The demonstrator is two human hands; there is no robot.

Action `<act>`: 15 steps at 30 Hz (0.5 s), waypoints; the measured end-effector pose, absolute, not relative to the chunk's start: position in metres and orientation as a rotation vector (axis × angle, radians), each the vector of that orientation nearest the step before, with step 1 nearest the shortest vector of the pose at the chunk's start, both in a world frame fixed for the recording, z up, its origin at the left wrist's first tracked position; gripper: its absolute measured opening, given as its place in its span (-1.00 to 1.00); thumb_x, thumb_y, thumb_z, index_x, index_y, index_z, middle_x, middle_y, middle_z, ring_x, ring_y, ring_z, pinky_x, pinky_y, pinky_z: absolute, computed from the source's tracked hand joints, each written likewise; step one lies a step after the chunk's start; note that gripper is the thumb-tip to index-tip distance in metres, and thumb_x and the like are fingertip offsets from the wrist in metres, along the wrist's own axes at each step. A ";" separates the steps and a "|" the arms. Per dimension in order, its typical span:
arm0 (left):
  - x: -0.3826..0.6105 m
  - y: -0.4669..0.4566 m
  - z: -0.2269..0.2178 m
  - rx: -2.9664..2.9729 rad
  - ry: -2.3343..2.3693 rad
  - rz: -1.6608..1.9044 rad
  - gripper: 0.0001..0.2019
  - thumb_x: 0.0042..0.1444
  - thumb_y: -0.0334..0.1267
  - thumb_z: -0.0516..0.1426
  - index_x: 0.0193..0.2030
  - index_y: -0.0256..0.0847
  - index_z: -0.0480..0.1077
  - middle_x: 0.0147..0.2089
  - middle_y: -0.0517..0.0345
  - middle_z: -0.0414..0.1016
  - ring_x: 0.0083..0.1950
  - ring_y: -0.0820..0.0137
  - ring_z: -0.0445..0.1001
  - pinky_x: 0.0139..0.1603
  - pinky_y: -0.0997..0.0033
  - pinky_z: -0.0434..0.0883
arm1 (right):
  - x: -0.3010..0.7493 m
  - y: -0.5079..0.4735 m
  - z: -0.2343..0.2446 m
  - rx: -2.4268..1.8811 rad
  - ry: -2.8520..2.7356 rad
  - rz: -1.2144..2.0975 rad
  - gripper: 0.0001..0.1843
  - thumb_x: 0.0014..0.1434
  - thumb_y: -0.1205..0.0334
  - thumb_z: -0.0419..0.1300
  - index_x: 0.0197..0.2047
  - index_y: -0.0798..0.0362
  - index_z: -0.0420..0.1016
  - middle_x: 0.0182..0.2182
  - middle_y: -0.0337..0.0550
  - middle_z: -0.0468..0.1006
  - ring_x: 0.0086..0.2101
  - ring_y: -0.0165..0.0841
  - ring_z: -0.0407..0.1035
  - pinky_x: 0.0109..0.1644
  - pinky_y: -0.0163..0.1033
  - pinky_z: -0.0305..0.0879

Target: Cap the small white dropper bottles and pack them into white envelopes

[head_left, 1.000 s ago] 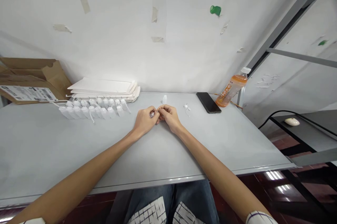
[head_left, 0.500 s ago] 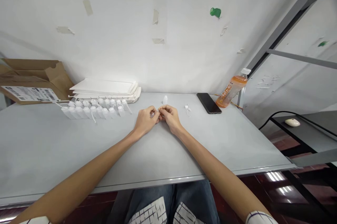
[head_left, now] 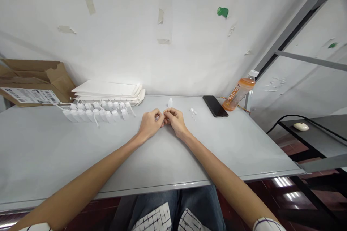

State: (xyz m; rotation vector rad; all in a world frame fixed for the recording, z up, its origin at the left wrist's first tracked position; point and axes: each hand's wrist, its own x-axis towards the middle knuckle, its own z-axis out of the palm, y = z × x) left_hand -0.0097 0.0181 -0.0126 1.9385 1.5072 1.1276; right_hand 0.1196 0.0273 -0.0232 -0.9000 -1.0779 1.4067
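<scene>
My left hand and my right hand meet at the middle of the grey table, fingers pinched together around a small pale part that I cannot make out clearly. Just beyond the hands stands a small white cap-like piece. Another small white part with a thin loop lies to the right of my right hand. Two rows of several small white bottles lie on the table to the left of my left hand.
A stack of flat white cartons sits against the wall behind the bottles, with an open cardboard box at far left. A black phone and an orange drink bottle are at back right. A computer mouse rests on a side desk.
</scene>
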 end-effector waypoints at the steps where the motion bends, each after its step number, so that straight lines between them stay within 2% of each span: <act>1: -0.010 0.018 -0.013 1.940 1.503 1.130 -0.82 0.06 -0.22 0.03 -0.52 -0.14 0.32 -0.54 0.19 0.48 -0.44 0.37 0.42 -0.30 0.41 0.33 | 0.120 0.028 -0.024 -0.899 -1.082 1.406 -0.88 -0.06 0.24 0.23 -0.46 0.05 0.36 -0.63 -0.35 0.35 -0.62 -0.48 0.26 -0.51 -0.30 0.35; 15: -0.011 0.018 -0.012 1.973 1.522 1.134 -0.81 0.04 -0.23 0.03 -0.55 -0.15 0.29 -0.59 0.22 0.40 -0.50 0.41 0.30 -0.35 0.42 0.27 | 0.121 0.029 -0.027 -0.912 -1.153 1.379 -0.85 -0.05 0.20 0.25 -0.45 0.06 0.38 -0.62 -0.36 0.34 -0.62 -0.48 0.27 -0.54 -0.32 0.37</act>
